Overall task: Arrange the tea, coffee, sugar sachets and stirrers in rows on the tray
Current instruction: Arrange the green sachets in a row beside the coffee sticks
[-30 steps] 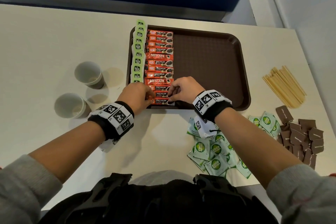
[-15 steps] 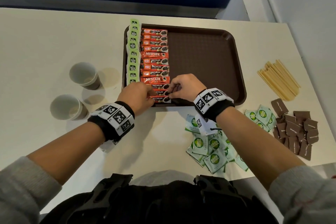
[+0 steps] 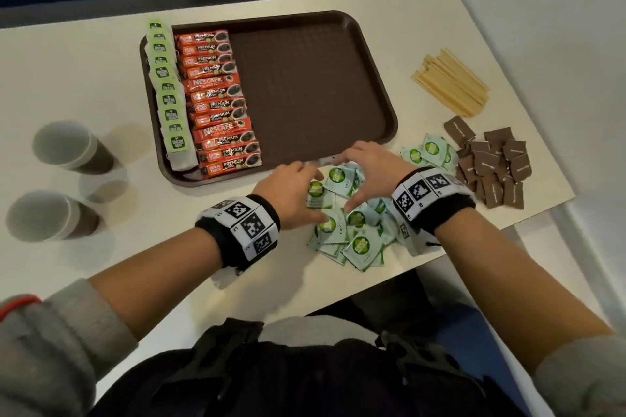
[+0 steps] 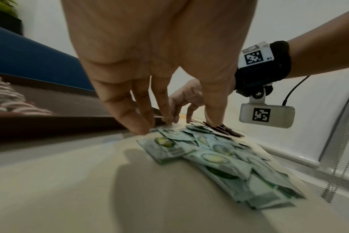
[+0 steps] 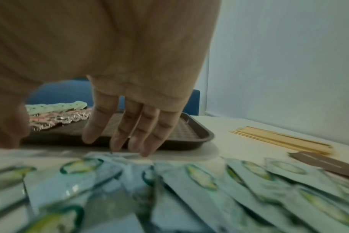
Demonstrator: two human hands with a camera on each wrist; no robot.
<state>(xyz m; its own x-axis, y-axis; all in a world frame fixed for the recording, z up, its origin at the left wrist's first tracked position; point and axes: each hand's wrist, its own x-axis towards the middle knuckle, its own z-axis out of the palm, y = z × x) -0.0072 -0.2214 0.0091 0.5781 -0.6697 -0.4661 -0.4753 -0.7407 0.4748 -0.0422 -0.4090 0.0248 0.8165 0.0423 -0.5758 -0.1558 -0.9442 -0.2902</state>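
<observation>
The brown tray [image 3: 311,85] holds a row of green-tagged tea bags [image 3: 167,91] along its left side and a row of red coffee sachets [image 3: 220,101] beside it. A loose pile of green-and-white sachets [image 3: 352,240] lies on the table in front of the tray. Both hands hover over this pile. My left hand [image 3: 301,186] points its fairly straight fingers [image 4: 137,123] down onto the pile's left edge [image 4: 169,148]. My right hand [image 3: 364,169] has straight fingers [image 5: 118,138] spread above the far side of the pile [image 5: 199,175]. Neither hand holds anything.
Wooden stirrers [image 3: 450,85] lie in a bundle right of the tray. Brown sachets [image 3: 491,166] are heaped near the table's right edge. Two paper cups [image 3: 67,145] [image 3: 44,213] stand at the left. The tray's right two thirds are bare.
Both hands let go of the nearest coffee sachets in the tray and moved right and back toward me, over the green-and-white pile. The head view shifted too.
</observation>
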